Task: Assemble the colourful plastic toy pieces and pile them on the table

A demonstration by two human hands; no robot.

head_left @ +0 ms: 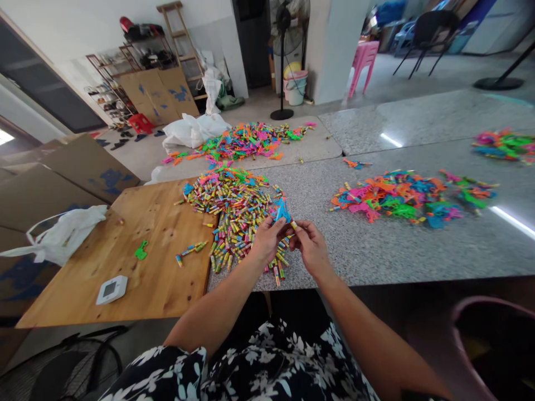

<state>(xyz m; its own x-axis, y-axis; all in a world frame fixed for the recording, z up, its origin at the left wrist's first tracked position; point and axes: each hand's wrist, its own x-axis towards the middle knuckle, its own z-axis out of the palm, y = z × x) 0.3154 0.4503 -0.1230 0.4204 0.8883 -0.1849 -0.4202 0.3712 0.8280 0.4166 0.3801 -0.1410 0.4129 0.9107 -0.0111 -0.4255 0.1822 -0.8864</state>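
Note:
My left hand is closed on a small blue plastic piece, possibly a toy gun. Just beside it, my right hand pinches a small tube with a yellow label. The tube's end is close to the blue piece; I cannot tell whether they are joined. Under and left of my hands spreads a heap of small printed tubes. Behind that heap lies a pile of bright plastic toy pieces. On my right is a pile of orange, green, pink and blue pieces, some with tubes.
A wooden board at left carries a white device with a screen, a green piece and loose tubes. A white plastic bag hangs over its edge. At far right are another toy pile and a pink-rimmed bin.

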